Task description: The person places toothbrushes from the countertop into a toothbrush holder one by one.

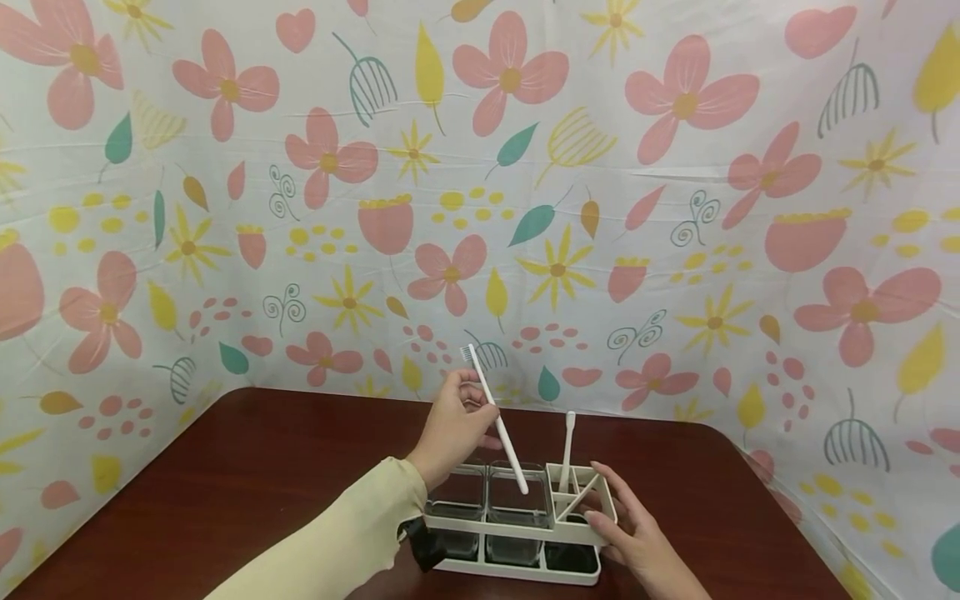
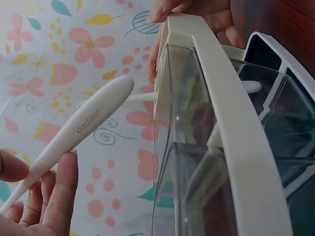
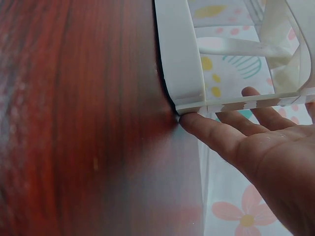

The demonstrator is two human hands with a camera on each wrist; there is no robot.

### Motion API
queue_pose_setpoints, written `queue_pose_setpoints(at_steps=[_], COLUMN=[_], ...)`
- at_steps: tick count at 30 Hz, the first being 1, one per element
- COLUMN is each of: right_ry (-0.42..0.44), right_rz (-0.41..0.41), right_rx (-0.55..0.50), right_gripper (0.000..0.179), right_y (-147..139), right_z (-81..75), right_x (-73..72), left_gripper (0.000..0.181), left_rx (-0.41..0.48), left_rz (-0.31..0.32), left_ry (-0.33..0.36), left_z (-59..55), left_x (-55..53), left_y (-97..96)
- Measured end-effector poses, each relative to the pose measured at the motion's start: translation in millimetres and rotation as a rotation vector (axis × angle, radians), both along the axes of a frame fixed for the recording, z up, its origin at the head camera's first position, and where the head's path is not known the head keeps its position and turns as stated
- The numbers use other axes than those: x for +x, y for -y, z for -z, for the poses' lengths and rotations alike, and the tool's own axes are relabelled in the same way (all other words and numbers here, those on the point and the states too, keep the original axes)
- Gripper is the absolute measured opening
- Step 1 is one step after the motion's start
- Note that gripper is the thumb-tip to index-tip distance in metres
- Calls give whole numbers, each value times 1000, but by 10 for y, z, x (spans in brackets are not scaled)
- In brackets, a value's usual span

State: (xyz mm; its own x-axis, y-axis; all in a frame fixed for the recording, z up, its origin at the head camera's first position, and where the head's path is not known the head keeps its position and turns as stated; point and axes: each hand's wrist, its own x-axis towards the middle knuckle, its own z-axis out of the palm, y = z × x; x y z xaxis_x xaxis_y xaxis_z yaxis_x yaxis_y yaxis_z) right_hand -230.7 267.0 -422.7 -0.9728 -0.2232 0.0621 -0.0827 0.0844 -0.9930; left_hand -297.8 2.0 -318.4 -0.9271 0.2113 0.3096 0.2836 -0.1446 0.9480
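My left hand [image 1: 456, 427] pinches a white toothbrush [image 1: 504, 433] by its middle. Its bristles point up and left, while the handle end hangs over a clear cup [image 1: 517, 507] in this view. In the left wrist view the handle [image 2: 91, 118] shows the lettering ORISIMP. A cream toothbrush holder [image 1: 495, 528] stands on the table, and my right hand [image 1: 637, 533] grips its right end. Another white toothbrush [image 1: 569, 442] stands upright in the divided compartment at that end. In the right wrist view, one fingertip [image 3: 189, 119] rests at the holder's bottom corner.
Beside the first cup, a second clear cup [image 1: 457, 492] sits on the left of the holder. The dark red wooden table [image 1: 300, 467] runs back to a flower-patterned cloth [image 1: 525, 192]. A black wrist strap piece [image 1: 424, 546] hangs near the holder's left end.
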Motion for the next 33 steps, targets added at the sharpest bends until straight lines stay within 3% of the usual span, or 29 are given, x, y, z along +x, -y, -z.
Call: queue_pose_setpoints(at_steps=[16, 29, 33], right_ry=[15, 29, 28], right_rz=[-17, 1, 4], right_rx=[-5, -7, -1], right_gripper=[65, 66, 66], right_y=[1, 23, 27], right_z=[-23, -42, -42], right_x=[8, 7, 9], left_gripper=[30, 18, 17], left_rx=[-59, -208, -295], left_rz=[12, 56, 52], left_ry=[-49, -133, -198], left_z=[-16, 28, 45], left_x=[-124, -183, -184], left_y=[-299, -484, -519])
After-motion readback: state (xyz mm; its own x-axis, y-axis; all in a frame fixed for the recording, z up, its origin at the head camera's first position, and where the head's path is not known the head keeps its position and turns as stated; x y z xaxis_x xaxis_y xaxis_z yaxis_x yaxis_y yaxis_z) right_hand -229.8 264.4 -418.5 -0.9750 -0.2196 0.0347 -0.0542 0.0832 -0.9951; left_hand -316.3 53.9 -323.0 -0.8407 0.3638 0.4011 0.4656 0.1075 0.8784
